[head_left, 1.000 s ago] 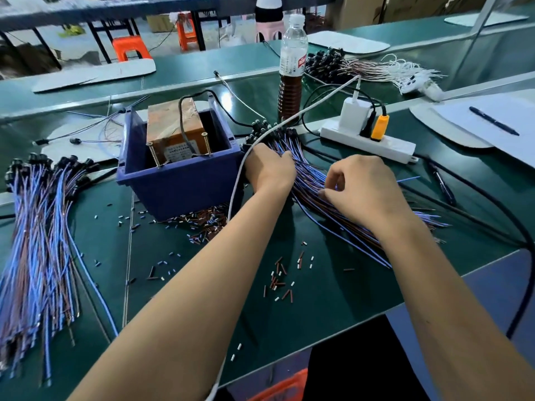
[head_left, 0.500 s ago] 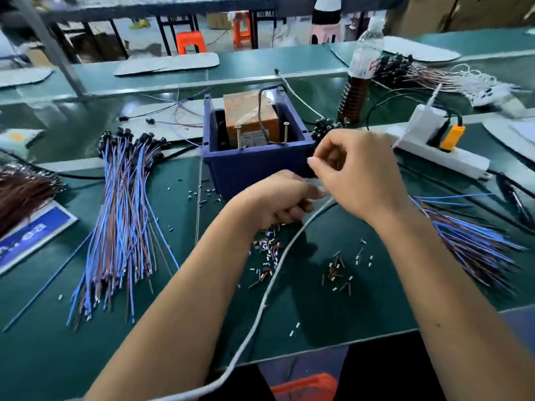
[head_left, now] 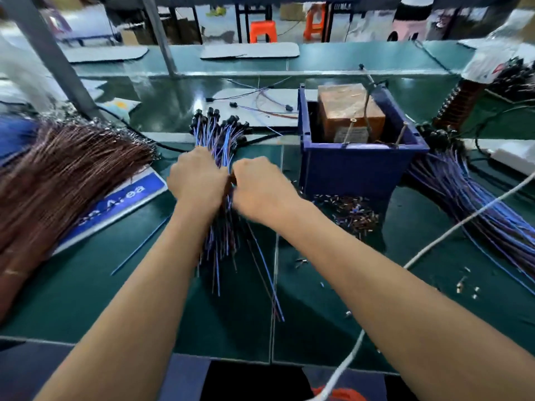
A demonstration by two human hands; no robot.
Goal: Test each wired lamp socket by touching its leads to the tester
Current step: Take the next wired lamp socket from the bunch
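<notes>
Both hands have swung left onto the fanned blue-and-brown wired socket bundle (head_left: 224, 157); fingers hidden, apparently gripping wires. Best separate one socket cleanly before the blue-boxed tester (head_left: 359, 166).

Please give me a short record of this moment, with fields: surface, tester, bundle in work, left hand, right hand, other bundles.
surface: green bench mat
tester: brown block with two upright metal posts, inside the blue bin
bundle in work: blue and brown wired sockets, black sockets at the far end, left of the bin
left hand: left hand on the bundle, fingers hidden
right hand: right hand on the same bundle, beside the left
other bundles: brown wire bundle at far left; second socket bundle right of the bin
</notes>
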